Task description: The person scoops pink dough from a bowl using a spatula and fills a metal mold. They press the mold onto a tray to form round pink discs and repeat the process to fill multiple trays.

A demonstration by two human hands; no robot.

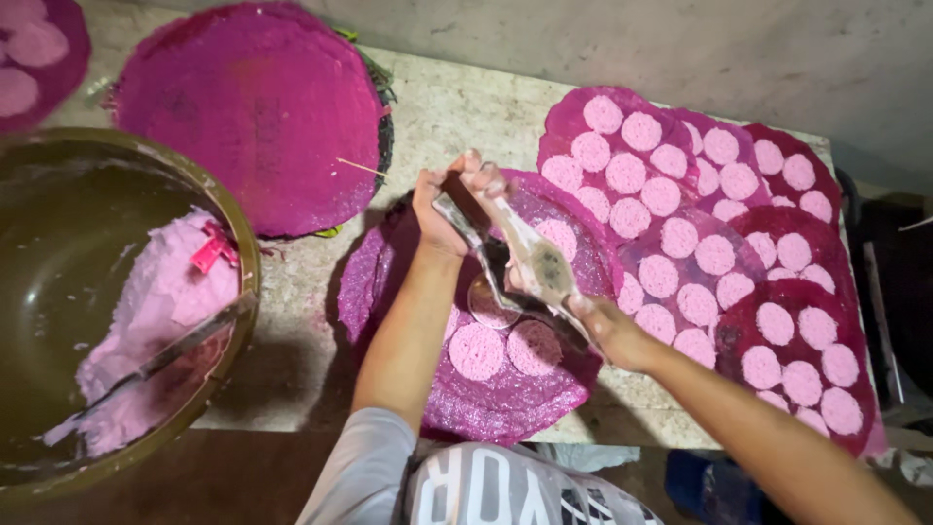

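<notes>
While over the magenta mat (505, 408), both hands, left (442, 209), right (598, 326), clamped on metal press (530, 258).

Left hand (442, 209) and right hand (603, 326) grip metal press (520, 253) over magenta mat (389, 282); pink discs (476, 350) beneath.

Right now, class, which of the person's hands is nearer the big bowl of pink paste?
Left. The left hand is on the bowl's side of the mat; the right hand lies farther away, toward the filled mats.
</notes>
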